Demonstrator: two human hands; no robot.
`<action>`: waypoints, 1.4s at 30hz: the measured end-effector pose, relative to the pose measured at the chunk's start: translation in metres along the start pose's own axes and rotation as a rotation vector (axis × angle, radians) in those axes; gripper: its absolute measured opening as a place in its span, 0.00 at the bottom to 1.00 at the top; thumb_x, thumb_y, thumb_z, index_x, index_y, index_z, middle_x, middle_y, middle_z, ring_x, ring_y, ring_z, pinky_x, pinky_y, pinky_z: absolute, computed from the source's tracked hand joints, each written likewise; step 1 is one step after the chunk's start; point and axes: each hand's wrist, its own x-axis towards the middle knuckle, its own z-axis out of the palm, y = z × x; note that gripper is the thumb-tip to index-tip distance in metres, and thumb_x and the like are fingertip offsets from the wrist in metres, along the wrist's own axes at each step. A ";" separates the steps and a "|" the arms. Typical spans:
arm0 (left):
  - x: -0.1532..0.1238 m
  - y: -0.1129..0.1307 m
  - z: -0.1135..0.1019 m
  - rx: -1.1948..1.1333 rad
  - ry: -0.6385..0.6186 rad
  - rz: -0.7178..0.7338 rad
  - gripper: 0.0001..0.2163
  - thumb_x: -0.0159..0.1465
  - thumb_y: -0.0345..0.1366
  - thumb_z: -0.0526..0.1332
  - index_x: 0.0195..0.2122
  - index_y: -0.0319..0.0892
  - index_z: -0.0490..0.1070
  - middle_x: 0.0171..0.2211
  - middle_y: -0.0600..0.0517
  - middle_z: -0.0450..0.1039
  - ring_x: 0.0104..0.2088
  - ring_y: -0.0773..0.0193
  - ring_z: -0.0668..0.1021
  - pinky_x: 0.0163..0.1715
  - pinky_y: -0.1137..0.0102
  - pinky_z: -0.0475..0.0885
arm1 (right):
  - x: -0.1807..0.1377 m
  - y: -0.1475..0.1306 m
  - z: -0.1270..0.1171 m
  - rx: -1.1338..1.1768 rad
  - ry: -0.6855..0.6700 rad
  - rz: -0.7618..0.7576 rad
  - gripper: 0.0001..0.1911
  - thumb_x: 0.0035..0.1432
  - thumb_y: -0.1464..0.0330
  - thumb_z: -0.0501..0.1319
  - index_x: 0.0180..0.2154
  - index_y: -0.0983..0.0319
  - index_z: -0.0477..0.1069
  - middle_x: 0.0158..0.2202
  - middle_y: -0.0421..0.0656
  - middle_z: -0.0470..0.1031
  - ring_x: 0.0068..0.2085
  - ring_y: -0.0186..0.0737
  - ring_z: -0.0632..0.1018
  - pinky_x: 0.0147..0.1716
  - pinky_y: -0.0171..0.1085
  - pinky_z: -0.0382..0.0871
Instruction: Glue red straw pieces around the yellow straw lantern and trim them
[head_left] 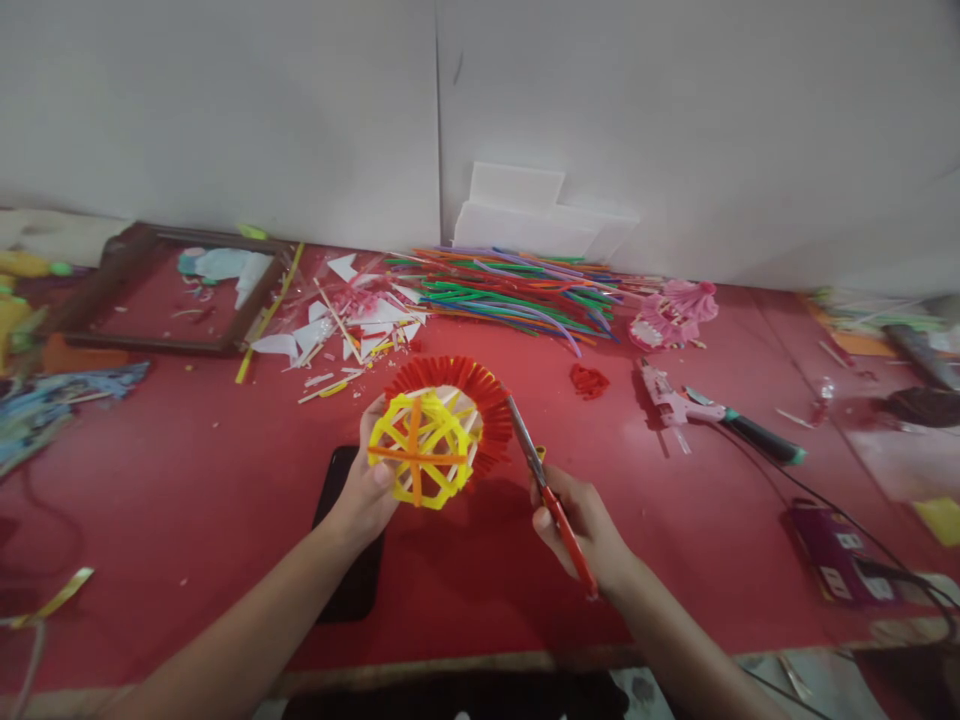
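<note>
My left hand (367, 490) is closed around a round craft piece (420, 455), which it holds above the table. The piece has an open yellow lattice crossed by two orange strips, and a fuzzy red fringe (491, 400) runs around its far rim. In my right hand (581, 525) is a pair of scissors (559, 520) with red handles and grey metal blades. The blade tips reach the right edge of the red fringe; I cannot tell whether they are apart. A black phone (356, 580) lies flat beneath my left wrist.
Coloured pipe cleaners (517, 295) lie in a heap by the wall, with white scraps (360, 325) left of them. A red pile (589, 380), pink glue gun (675, 400), green-and-black cutter (761, 435) and purple box (836, 550) are rightward. A brown frame (157, 345) lies left.
</note>
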 end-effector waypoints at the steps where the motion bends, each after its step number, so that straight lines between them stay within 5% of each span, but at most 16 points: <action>1: 0.000 -0.001 -0.001 0.001 0.002 0.005 0.47 0.42 0.57 0.80 0.63 0.54 0.66 0.52 0.46 0.81 0.51 0.40 0.84 0.56 0.45 0.79 | 0.000 0.001 0.000 -0.001 -0.002 0.000 0.33 0.60 0.34 0.53 0.26 0.57 0.55 0.24 0.34 0.54 0.24 0.30 0.56 0.22 0.33 0.50; 15: 0.002 0.004 0.001 0.014 -0.031 0.015 0.46 0.43 0.58 0.79 0.63 0.55 0.67 0.49 0.48 0.83 0.52 0.40 0.84 0.56 0.47 0.79 | 0.001 0.000 -0.007 -0.033 -0.018 0.060 0.39 0.52 0.27 0.54 0.24 0.57 0.54 0.22 0.34 0.53 0.25 0.31 0.54 0.22 0.33 0.49; 27: 0.004 0.002 -0.018 0.010 -0.129 -0.004 0.42 0.47 0.54 0.79 0.61 0.53 0.67 0.43 0.49 0.84 0.47 0.43 0.86 0.51 0.50 0.83 | 0.000 -0.002 -0.011 -0.074 0.020 0.090 0.38 0.50 0.32 0.63 0.21 0.57 0.53 0.20 0.32 0.50 0.24 0.29 0.52 0.20 0.32 0.48; 31: 0.003 0.003 -0.011 0.022 -0.163 -0.024 0.44 0.46 0.55 0.79 0.63 0.54 0.66 0.48 0.46 0.83 0.52 0.39 0.84 0.53 0.48 0.82 | 0.000 -0.005 -0.009 -0.080 0.032 0.065 0.37 0.51 0.33 0.63 0.21 0.57 0.54 0.19 0.32 0.50 0.22 0.29 0.52 0.19 0.33 0.49; 36: 0.000 0.007 0.007 0.019 -0.045 0.009 0.47 0.42 0.57 0.80 0.63 0.55 0.66 0.53 0.46 0.81 0.55 0.37 0.82 0.54 0.47 0.81 | 0.000 -0.005 -0.007 -0.084 0.046 0.047 0.37 0.52 0.34 0.63 0.20 0.57 0.54 0.18 0.32 0.50 0.22 0.29 0.52 0.18 0.33 0.48; 42: 0.001 0.004 -0.005 -0.002 -0.113 -0.042 0.45 0.45 0.55 0.79 0.63 0.54 0.65 0.51 0.46 0.82 0.52 0.39 0.84 0.52 0.47 0.81 | 0.000 -0.002 -0.005 -0.093 0.065 0.045 0.36 0.52 0.34 0.63 0.20 0.57 0.56 0.18 0.32 0.51 0.21 0.29 0.53 0.19 0.33 0.48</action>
